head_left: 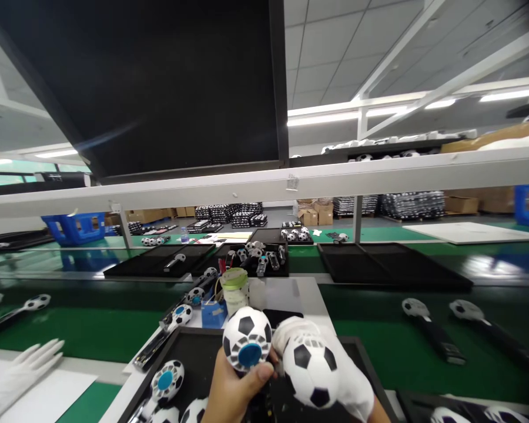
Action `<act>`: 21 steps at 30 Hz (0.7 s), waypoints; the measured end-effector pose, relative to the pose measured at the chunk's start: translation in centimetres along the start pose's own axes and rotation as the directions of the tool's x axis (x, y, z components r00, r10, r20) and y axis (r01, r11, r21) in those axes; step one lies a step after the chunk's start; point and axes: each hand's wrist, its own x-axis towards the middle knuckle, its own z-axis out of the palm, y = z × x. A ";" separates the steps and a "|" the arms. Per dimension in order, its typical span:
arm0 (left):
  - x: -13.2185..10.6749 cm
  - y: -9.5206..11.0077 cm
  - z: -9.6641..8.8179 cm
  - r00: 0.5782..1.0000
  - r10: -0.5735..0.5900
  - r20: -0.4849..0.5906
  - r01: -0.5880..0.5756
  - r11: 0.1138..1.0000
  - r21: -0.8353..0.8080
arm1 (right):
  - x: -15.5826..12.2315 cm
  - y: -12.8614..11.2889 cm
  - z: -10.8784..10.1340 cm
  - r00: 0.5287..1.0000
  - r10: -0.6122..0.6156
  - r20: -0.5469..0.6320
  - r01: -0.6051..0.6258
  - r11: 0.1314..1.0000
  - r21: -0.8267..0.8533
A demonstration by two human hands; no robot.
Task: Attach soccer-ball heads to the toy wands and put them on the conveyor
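My bare left hand (233,390) grips a white-and-black football-patterned ball head (247,339) with a blue round disc in its slotted face. My right hand (339,367), in a white glove, holds a second football-patterned ball (311,371) with its panelled side up. The two balls sit close together, nearly touching, above a black tray (361,352). Other ball-headed parts (166,380) lie in that tray below my hands, partly hidden by the frame's lower edge. A spare white glove (20,376) lies on a white sheet at the lower left.
A green conveyor belt (70,329) runs on both sides, carrying black-handled ball-headed parts (432,329). Ahead stand a tape roll (234,291), a blue box (214,314), black trays of parts (255,261), and a white overhead rail (264,185). Stacked stock and cartons fill the background.
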 end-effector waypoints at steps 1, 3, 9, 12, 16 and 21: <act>0.1 -0.1 0.0 1.000 -0.005 -0.023 0.006 1.000 0.017 | 0.1 0.3 0.1 0.999 -0.001 -0.049 -0.001 0.999 -0.033; 0.3 -0.4 -0.1 0.997 -0.031 -0.072 0.033 0.999 0.030 | 0.4 1.1 0.2 0.982 0.031 -0.186 -0.047 0.996 -0.078; 1.0 -2.0 -0.1 0.989 -0.124 -0.080 0.121 0.992 -0.041 | 1.9 3.1 1.2 0.867 0.234 -0.440 -0.119 0.954 0.274; 0.9 -1.8 -0.1 0.984 -0.164 0.076 0.169 0.984 -0.061 | 2.0 3.8 1.5 0.875 0.255 -0.412 -0.133 0.944 0.303; 0.6 -0.4 0.1 0.937 -0.133 0.324 0.147 0.989 -0.020 | 2.0 4.0 0.7 0.903 0.278 -0.327 -0.181 0.937 0.298; -0.1 -0.1 0.7 0.944 -0.094 0.316 0.108 0.994 -0.027 | 1.8 3.9 -0.9 0.896 0.407 -0.176 -0.279 0.826 0.489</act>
